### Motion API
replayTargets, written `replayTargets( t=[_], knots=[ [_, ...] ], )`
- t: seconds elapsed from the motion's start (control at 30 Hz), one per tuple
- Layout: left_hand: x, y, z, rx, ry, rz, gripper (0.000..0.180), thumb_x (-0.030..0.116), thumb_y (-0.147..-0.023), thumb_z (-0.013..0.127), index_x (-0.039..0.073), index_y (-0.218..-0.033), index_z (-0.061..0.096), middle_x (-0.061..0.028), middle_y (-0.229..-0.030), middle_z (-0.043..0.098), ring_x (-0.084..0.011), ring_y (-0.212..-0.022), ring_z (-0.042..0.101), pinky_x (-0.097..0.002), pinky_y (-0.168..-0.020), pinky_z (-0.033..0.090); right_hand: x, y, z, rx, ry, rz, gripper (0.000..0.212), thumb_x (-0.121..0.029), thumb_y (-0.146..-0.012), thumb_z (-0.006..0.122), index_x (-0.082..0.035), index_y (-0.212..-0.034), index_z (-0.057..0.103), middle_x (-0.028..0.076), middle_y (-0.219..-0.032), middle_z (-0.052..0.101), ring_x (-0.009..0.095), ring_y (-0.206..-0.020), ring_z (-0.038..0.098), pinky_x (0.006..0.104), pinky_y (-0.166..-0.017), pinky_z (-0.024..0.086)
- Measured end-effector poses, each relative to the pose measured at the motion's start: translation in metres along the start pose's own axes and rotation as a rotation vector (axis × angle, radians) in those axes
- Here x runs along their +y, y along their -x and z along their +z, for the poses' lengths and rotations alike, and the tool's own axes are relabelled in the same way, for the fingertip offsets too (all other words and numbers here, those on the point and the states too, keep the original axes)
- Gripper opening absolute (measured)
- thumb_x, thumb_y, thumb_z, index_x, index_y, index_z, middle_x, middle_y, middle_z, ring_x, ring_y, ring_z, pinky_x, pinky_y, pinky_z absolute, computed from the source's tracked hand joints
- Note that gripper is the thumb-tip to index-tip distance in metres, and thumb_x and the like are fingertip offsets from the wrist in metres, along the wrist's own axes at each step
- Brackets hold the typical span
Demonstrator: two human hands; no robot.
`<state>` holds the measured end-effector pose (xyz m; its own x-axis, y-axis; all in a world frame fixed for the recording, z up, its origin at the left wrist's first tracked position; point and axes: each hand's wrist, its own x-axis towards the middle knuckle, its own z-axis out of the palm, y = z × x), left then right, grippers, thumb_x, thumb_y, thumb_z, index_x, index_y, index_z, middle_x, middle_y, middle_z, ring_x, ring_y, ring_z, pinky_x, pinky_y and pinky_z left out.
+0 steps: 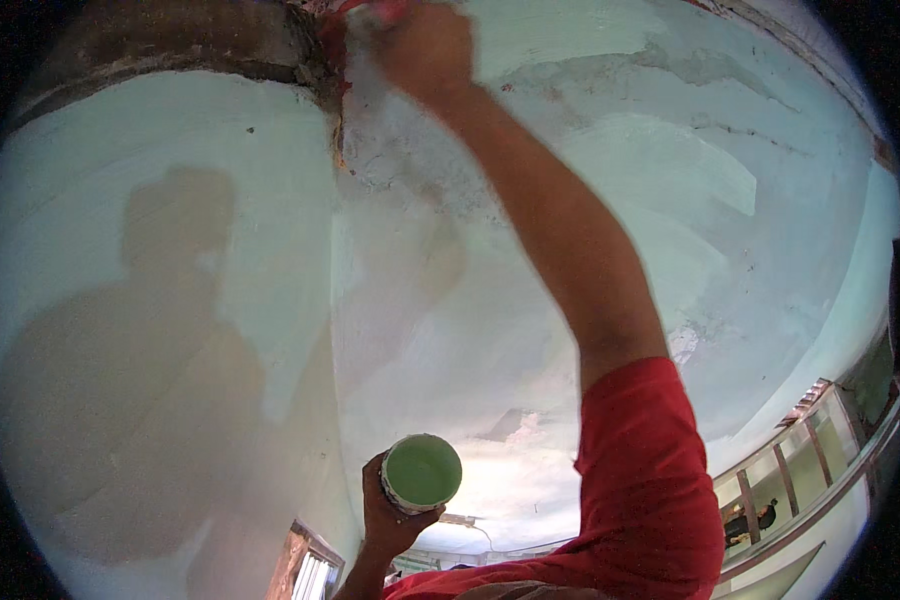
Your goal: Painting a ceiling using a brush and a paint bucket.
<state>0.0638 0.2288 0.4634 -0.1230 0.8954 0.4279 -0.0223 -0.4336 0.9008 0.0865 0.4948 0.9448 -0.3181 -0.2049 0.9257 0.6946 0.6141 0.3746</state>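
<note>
My left hand [394,526], low in the view, is wrapped round a small round tub [388,484] with a paint-stained outside. Pale green paint [425,470] shows inside it. My right arm, in a red sleeve, reaches up to the top of the view. There my right hand [428,50] is closed round a red object [378,12]. Blur and the picture's upper edge hide its kind. This hand is up by the wall corner, beside a dark brown beam [185,45].
Patchy pale green and grey walls [610,200] meet in a corner [336,300]. A shadow [120,380] falls on the left wall. A barred window [310,575] is at the lower left; a wooden-framed opening [790,480] with slats lies at the lower right.
</note>
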Motion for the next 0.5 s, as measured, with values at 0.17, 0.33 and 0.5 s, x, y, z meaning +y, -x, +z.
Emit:
replayTargets(
  t=[0.17,0.33,0.5],
  knots=[
    [0.001,0.007,-0.014,0.046,0.096,-0.064,0.102,0.007,-0.057,0.094,0.003,-0.141,0.035,-0.0161,-0.131,0.052,-0.0283,-0.121,0.058,-0.0418,-0.101,0.051,0.165,-0.04,-0.165,0.063,0.491,0.476,0.05,-0.055,-0.08,0.075,-0.006,-0.088,0.075,0.017,-0.086,0.074,0.04,-0.085,0.072,0.0502,-0.076,0.056],
    [-0.015,0.004,-0.03,0.079,0.01,-0.064,0.103,0.006,-0.056,0.093,0.002,-0.141,0.035,-0.0159,-0.13,0.051,-0.0281,-0.122,0.056,-0.0424,-0.103,0.05,0.238,-0.032,-0.271,0.225,0.921,0.446,0.045,-0.062,-0.09,0.057,-0.025,-0.109,0.076,0.016,-0.098,0.075,0.04,-0.093,0.071,0.0505,-0.078,0.056],
    [-0.02,-0.003,-0.023,0.04,0.0,0.002,0.107,0.011,-0.056,0.097,0.007,-0.142,0.033,-0.0143,-0.131,0.053,-0.0287,-0.123,0.057,-0.0429,-0.103,0.051,0.132,0.041,-0.172,-0.194,0.75,0.16,0.028,-0.029,-0.087,0.068,-0.025,-0.114,0.073,0.008,-0.101,0.074,0.032,-0.092,0.071,0.0435,-0.073,0.056]
  ],
)
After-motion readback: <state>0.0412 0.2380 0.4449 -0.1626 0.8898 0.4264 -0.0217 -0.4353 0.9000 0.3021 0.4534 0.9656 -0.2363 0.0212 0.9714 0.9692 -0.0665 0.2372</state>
